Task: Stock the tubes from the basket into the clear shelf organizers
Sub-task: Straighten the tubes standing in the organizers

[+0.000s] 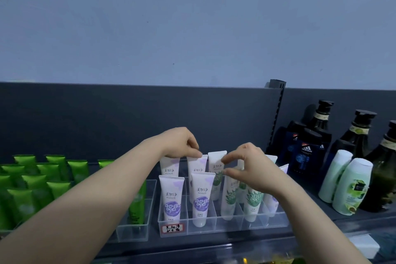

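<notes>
A clear shelf organizer [216, 224] on the dark shelf holds several white tubes standing cap-down. Purple-printed tubes [172, 197] fill its left lanes, and green-leaf tubes [229, 197] stand in the middle and right lanes. My left hand [182, 143] pinches the top edge of a back-row purple tube [197, 166]. Just to the right, my right hand [250, 169] hovers over the green-leaf tubes with thumb and fingers apart, holding nothing; one back tube [216, 167] stands between the hands. The basket is out of view.
Another clear organizer [147, 208] to the left holds several green tubes [32, 186]. Right of the upright post [276, 113] stand dark pump bottles [355, 135], blue boxes [306, 156] and pale green bottles [353, 186]. A handwritten label [172, 228] sits on the organizer's front.
</notes>
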